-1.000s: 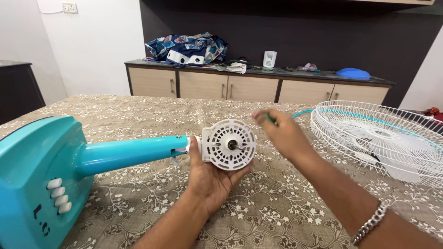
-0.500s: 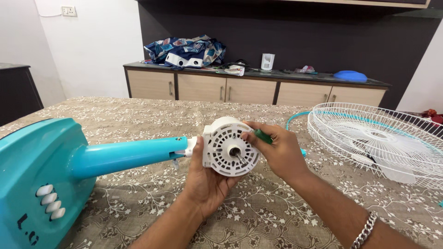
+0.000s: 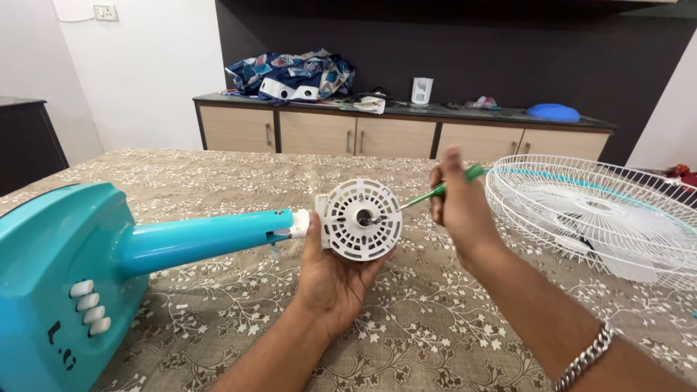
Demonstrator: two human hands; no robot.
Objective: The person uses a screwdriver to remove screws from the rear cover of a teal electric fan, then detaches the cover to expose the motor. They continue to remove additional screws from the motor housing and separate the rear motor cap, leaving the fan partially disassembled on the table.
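Observation:
A teal fan stand (image 3: 196,239) lies on its side across the patterned tablecloth, its base (image 3: 62,279) with white buttons at the left. My left hand (image 3: 334,279) cups the white round motor housing (image 3: 361,219) at the stand's end from below. My right hand (image 3: 457,203) grips a green-handled screwdriver (image 3: 443,189), whose metal tip touches the housing's front face near the centre shaft.
A white wire fan guard (image 3: 595,218) with a teal rim and a blade inside it lies on the table at the right. Behind the table stands a low cabinet (image 3: 392,134) with a blue patterned bag, a small white device and a blue lid.
My right hand drew back from the housing and slid up the screwdriver, now holding it by the handle with the tip against the face. The housing turned to face me more squarely.

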